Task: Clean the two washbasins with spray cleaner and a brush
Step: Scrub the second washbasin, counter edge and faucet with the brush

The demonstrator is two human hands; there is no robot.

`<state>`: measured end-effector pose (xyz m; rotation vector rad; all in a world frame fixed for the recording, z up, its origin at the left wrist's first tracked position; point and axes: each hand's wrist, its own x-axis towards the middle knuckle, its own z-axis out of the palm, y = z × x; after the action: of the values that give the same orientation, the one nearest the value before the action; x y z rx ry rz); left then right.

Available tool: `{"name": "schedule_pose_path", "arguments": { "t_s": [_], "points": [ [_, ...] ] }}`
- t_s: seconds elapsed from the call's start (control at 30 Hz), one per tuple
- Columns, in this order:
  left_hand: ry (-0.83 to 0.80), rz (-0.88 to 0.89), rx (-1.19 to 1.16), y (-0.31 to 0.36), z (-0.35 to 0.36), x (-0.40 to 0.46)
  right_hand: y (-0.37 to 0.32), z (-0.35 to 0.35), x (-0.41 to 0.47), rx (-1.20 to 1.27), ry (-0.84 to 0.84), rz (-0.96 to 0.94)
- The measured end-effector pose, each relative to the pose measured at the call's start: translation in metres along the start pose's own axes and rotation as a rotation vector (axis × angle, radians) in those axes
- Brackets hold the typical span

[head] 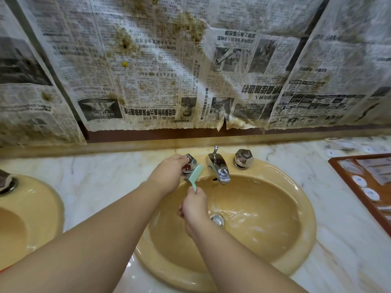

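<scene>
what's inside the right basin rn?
Inside the right basin: wet film, chrome drain and the right hand holding a green brush. The forearm hides the near wall.

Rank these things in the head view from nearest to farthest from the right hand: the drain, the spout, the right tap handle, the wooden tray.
From the right hand:
1. Drain, just beside it at the basin bottom.
2. Spout, behind it at the basin's back.
3. Right tap handle, right of the spout.
4. Wooden tray, far right on the counter.

Stained newspaper [169, 66], wooden tray [347, 178] w/ sachets
</scene>
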<state>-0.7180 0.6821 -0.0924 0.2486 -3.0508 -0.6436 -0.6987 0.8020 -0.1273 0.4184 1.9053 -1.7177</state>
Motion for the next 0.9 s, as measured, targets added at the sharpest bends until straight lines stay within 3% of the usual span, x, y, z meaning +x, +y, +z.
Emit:
{"name": "schedule_pose_path", "arguments": {
  "t_s": [0.23,0.4,0.53,0.63,0.77,0.9],
  "points": [
    [-0.012,-0.011,0.025,0.005,0.004,0.0,-0.026,-0.034,0.005,-0.613,0.146,-0.265],
    [-0.025,-0.055,-0.078,0.004,-0.008,-0.008,-0.001,-0.038,-0.036,-0.768,0.117,-0.27],
    [0.111,-0.367,-0.219,-0.017,-0.006,-0.03,-0.002,-0.037,-0.042,-0.953,0.126,-0.385],
    [-0.017,-0.489,-0.131,-0.031,0.004,-0.043,-0.022,-0.02,-0.021,-1.052,0.058,-0.473],
    [-0.016,-0.485,-0.038,-0.039,0.014,-0.053,-0.048,0.002,0.0,-1.226,-0.042,-0.502],
    [0.006,-0.492,-0.012,-0.038,0.016,-0.053,-0.032,-0.004,-0.012,-1.2,0.002,-0.465]
  ]
}}
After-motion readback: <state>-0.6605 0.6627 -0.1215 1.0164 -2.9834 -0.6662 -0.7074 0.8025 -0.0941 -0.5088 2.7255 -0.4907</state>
